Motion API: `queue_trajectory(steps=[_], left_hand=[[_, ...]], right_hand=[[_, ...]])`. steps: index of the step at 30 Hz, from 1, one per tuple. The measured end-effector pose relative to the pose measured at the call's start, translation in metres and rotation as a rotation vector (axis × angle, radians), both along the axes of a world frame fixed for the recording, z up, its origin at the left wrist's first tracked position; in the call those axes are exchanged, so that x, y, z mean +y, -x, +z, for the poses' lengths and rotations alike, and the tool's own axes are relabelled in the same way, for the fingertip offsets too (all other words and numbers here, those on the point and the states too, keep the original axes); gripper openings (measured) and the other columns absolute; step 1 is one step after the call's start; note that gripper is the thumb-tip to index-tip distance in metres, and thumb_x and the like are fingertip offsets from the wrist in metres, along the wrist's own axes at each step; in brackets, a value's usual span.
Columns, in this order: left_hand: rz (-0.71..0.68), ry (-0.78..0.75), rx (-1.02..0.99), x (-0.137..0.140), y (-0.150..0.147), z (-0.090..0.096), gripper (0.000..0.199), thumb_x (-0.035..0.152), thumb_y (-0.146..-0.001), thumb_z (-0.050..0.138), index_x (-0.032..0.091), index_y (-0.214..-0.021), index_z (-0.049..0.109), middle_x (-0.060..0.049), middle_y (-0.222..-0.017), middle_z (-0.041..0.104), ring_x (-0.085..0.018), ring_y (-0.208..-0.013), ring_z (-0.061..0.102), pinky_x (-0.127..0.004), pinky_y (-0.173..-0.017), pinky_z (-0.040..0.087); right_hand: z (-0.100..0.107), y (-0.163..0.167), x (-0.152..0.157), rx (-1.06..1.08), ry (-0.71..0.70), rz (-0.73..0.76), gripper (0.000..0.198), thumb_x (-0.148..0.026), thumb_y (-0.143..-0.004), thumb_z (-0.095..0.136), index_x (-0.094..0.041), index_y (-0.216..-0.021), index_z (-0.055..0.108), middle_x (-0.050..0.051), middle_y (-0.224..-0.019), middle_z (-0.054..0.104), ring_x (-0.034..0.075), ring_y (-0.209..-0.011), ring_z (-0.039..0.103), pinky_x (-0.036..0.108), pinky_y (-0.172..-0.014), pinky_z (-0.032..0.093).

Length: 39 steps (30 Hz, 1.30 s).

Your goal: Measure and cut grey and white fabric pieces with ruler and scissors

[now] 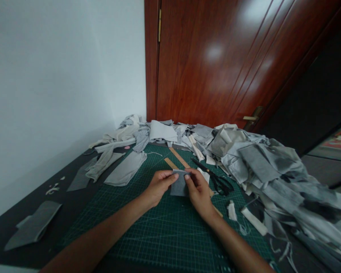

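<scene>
A small grey piece of fabric point(179, 185) hangs between my hands above the green cutting mat point(147, 227). My left hand point(161, 185) pinches its upper left corner between thumb and fingers. At the upper right corner my right hand point(198, 186) grips the same piece, thumb on the near face. Its top edge looks folded over. Just behind the fabric lie two wooden rulers, a shorter one point(170, 163) and a longer one point(179, 157), both partly hidden by my hands. Black-handled scissors point(216, 178) rest to the right of my right hand, blades pointing up and left.
A big heap of grey and white cloth scraps point(261, 167) covers the right side, and more scraps point(163, 131) line the back. A pale fabric strip point(125, 168) and a folded grey cloth point(34, 226) lie left. A wall point(59, 76) and a wooden door point(204, 64) stand behind.
</scene>
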<state>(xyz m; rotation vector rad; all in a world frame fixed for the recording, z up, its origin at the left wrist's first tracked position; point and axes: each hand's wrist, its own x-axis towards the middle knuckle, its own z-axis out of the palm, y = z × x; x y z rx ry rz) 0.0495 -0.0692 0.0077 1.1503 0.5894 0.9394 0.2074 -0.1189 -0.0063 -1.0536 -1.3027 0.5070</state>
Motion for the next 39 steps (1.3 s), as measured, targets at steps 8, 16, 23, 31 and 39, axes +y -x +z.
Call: queue_trajectory(steps=[8, 16, 23, 31, 39], left_hand=[[0.001, -0.032, 0.045, 0.002, 0.002, 0.002, 0.037, 0.048, -0.076, 0.081, 0.012, -0.085, 0.079, -0.007, -0.076, 0.071, -0.017, -0.068, 0.057, -0.027, -0.065, 0.039], [-0.016, -0.104, 0.143, 0.003, 0.005, 0.003, 0.045, 0.058, -0.075, 0.077, 0.013, -0.074, 0.075, -0.001, -0.061, 0.061, -0.013, -0.057, 0.044, -0.025, -0.055, 0.030], [-0.101, -0.355, 0.352, 0.008, 0.010, 0.010, 0.057, 0.068, -0.081, 0.066, 0.014, -0.064, 0.069, 0.002, -0.052, 0.047, -0.011, -0.052, 0.036, -0.024, -0.050, 0.022], [0.014, -0.079, 0.073, 0.000, -0.003, 0.004, 0.042, 0.048, -0.064, 0.089, 0.015, -0.084, 0.074, -0.001, -0.074, 0.066, -0.014, -0.068, 0.056, -0.025, -0.064, 0.042], [0.141, 0.164, -0.045, 0.000, -0.006, -0.007, 0.040, 0.039, -0.055, 0.095, 0.014, -0.077, 0.073, -0.002, -0.072, 0.069, -0.016, -0.067, 0.062, -0.027, -0.066, 0.047]], right_hand=[[0.013, 0.000, -0.002, -0.127, -0.026, 0.091, 0.011, -0.028, -0.094, 0.063, -0.028, -0.097, 0.073, 0.004, -0.096, 0.071, 0.024, -0.095, 0.064, 0.037, -0.088, 0.047], [0.014, 0.004, -0.003, 0.033, 0.143, 0.095, 0.014, -0.035, -0.087, 0.072, -0.025, -0.096, 0.071, 0.000, -0.084, 0.067, 0.020, -0.080, 0.061, 0.032, -0.073, 0.047], [0.022, -0.004, 0.001, 0.039, 0.276, 0.277, 0.027, -0.048, -0.077, 0.080, -0.022, -0.080, 0.074, 0.000, -0.071, 0.067, 0.018, -0.066, 0.057, 0.030, -0.063, 0.045], [0.014, -0.003, 0.004, 0.430, 0.348, 0.275, 0.033, -0.052, -0.072, 0.084, -0.022, -0.077, 0.070, -0.002, -0.071, 0.063, 0.016, -0.065, 0.052, 0.028, -0.064, 0.041], [0.010, 0.005, 0.002, 0.615, 0.417, 0.392, 0.031, -0.048, -0.073, 0.084, -0.022, -0.080, 0.070, 0.001, -0.074, 0.067, 0.018, -0.067, 0.055, 0.030, -0.067, 0.044]])
